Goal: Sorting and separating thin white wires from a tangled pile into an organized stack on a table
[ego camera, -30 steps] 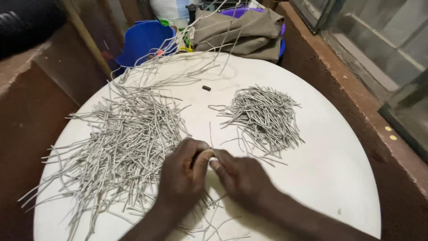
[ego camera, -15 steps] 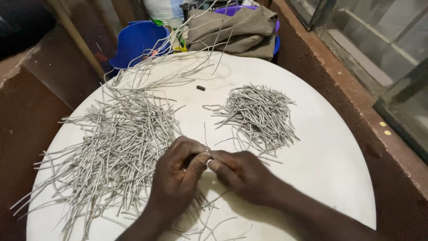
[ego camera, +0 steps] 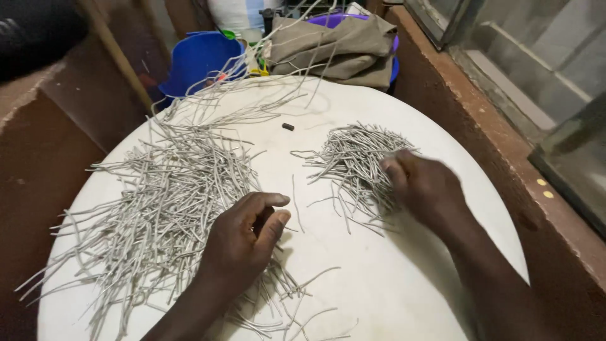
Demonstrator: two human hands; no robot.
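Left hand (ego camera: pixel 243 243) curls loosely, empty, beside the big heap of thin grey strands (ego camera: pixel 158 208). Right hand (ego camera: pixel 423 186), blurred so its grip can't be told, rests on the smaller far-right pile (ego camera: pixel 350 158) on the round white bench (ego camera: pixel 391 284).

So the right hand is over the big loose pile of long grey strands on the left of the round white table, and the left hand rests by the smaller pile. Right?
Not quite: the sides are swapped. In the head view the right hand is over the smaller pile of short grey strands, and the left hand rests by the big loose pile of long grey strands on the round white table.
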